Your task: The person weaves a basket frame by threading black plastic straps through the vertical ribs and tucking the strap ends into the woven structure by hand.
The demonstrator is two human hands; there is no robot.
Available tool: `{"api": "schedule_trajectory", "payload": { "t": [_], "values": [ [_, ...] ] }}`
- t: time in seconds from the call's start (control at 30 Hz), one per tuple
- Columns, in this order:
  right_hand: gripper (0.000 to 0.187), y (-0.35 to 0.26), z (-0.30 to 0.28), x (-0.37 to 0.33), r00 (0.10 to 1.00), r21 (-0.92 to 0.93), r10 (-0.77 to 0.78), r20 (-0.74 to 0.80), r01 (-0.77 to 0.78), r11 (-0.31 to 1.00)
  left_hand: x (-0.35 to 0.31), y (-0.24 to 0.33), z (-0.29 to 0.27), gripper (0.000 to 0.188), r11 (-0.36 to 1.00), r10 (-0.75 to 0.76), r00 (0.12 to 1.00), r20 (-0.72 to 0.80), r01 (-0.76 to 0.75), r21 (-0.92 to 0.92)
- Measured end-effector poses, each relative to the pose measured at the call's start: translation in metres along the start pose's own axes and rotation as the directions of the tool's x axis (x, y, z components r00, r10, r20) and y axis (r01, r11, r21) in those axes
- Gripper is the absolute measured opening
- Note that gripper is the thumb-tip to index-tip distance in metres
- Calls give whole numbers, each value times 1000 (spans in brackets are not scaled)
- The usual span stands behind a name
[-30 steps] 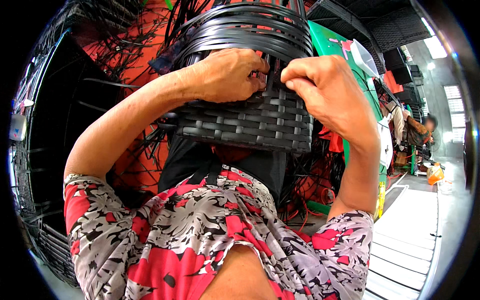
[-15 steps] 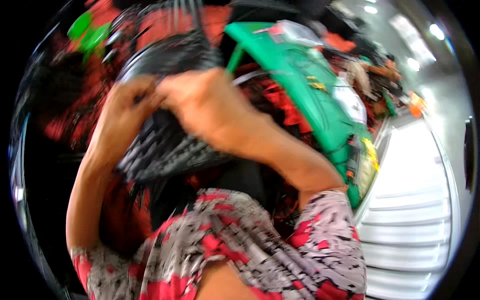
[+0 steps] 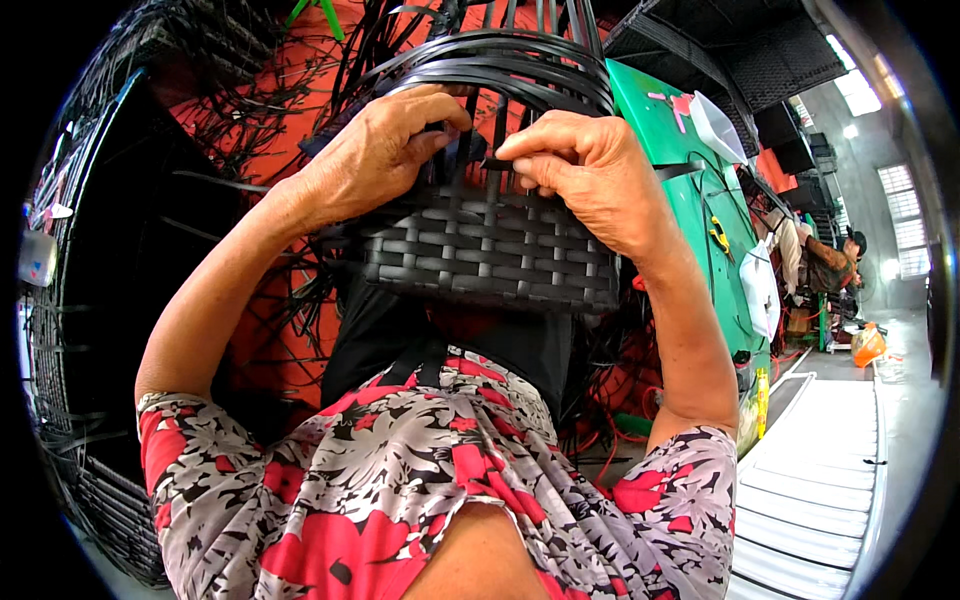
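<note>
On my lap sits a black woven panel (image 3: pixel 490 245) of flat plastic strips, its lower part closely woven. Bare upright strips rise from its upper edge, and a loose bundle of curved black strips (image 3: pixel 500 65) crosses them farther off. My right hand (image 3: pixel 605 180) pinches a black plastic strip (image 3: pixel 495 164) between thumb and fingers, just above the weave. Left of it, my left hand (image 3: pixel 385 150) is curled at the upright strips, thumb bent toward the forefinger. Whatever lies in its fingers is hidden.
A green table (image 3: pixel 690 215) on the right carries a white tray (image 3: pixel 715 128), yellow-handled cutters (image 3: pixel 719 235) and strips. Black woven furniture (image 3: pixel 130 290) stands at left. Strip scraps litter the red floor covering (image 3: pixel 270 85). White slatted frame (image 3: pixel 810 490) lies lower right; a person (image 3: pixel 835 262) is beyond.
My hands were together at the upper left, blurred; now they are apart, my right hand farther right. The woven panel sits more to the right and level in view.
</note>
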State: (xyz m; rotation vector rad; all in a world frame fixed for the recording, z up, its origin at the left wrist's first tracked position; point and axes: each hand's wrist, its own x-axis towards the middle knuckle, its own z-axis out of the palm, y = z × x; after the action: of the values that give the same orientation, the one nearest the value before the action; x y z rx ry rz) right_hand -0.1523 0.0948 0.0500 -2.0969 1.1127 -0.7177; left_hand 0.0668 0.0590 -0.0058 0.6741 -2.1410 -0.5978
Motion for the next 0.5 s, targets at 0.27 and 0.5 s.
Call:
{"api": "schedule_trajectory", "payload": {
  "t": [0.27, 0.5],
  "values": [
    [12, -8, 7, 9, 987, -441, -157, -31, 128, 888, 0, -3, 0, 20, 980, -17, 988, 154, -14, 197],
    [15, -23, -6, 39, 997, -291, 73, -18, -75, 954, 3, -10, -15, 24, 990, -11, 996, 90, -2, 144]
  ]
}}
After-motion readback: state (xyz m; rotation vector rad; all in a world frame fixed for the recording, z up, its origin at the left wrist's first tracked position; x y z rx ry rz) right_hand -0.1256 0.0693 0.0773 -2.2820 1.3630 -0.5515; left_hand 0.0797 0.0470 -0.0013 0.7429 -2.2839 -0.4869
